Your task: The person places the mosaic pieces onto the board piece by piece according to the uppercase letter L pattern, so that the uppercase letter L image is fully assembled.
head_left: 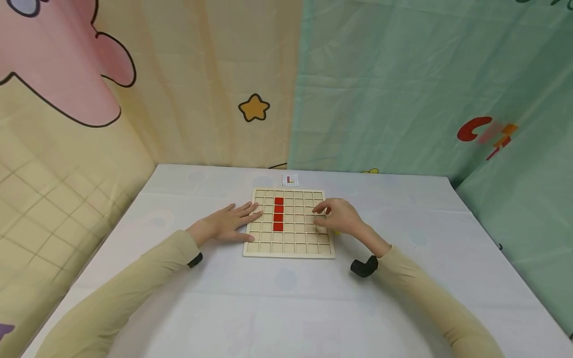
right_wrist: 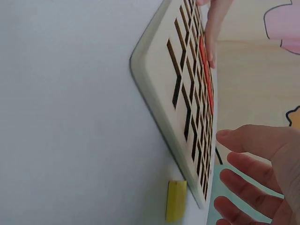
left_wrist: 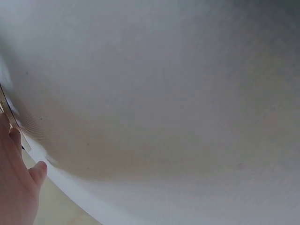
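Toward the far edge of the table point(head_left: 286, 318), the board point(head_left: 289, 226), set with four red tiles point(head_left: 278, 217), was touched at its left edge by the left hand point(head_left: 227, 223), fingers outspread. Its right edge, beside a yellow block point(right_wrist: 176, 200), was overhung by the right hand point(head_left: 341, 217), fingers parted.

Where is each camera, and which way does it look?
Head: worn on the head, looking forward and down at the board; left hand, right hand and sleeves show.
Left wrist: worn there, looking mostly at the table; left hand peeks in at lower left.
Right wrist: worn there, looking across the board and yellow block; right hand at right, left hand at top.
Head and right wrist both show the board, red tiles and both hands.
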`<control>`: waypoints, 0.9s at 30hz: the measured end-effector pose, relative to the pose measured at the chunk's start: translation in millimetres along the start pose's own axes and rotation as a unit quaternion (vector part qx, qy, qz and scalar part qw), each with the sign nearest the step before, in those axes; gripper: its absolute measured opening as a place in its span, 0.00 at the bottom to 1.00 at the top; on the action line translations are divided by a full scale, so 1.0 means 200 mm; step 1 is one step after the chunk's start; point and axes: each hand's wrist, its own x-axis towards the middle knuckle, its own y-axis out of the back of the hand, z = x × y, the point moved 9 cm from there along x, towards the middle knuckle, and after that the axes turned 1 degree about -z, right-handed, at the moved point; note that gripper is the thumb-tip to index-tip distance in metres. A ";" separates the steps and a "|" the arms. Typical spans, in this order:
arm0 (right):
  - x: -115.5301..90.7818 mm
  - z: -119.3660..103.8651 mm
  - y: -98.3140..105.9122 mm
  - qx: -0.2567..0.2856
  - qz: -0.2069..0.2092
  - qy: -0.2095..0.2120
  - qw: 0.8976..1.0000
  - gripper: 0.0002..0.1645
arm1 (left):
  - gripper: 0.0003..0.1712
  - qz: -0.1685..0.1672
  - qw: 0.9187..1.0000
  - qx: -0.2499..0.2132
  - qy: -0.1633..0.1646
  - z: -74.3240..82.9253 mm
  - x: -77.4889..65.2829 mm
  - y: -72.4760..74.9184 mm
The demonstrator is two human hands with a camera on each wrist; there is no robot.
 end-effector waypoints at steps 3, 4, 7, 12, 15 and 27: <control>-0.05 0.08 0.03 -0.008 -0.005 -0.016 1.000 0.17 | 0.48 -0.001 1.000 0.001 -0.002 0.00 0.00 0.00; -0.06 0.11 0.03 -0.009 -0.007 -0.024 1.000 0.18 | 0.48 0.000 1.000 0.002 -0.003 0.00 0.00 0.00; -0.11 0.19 0.05 -0.014 -0.012 -0.042 0.999 0.19 | 0.48 0.002 1.000 0.006 -0.005 -0.01 0.00 0.00; -0.17 0.29 0.05 -0.024 -0.017 -0.043 0.999 0.19 | 0.48 0.005 1.000 0.010 -0.011 0.00 0.00 0.00; -0.18 0.31 0.04 -0.027 -0.026 -0.032 0.999 0.20 | 0.48 0.006 1.000 0.010 -0.011 -0.01 0.01 0.00; -0.19 0.28 0.02 -0.032 -0.055 -0.002 0.998 0.15 | 0.48 0.001 1.000 0.007 -0.005 -0.02 0.01 -0.02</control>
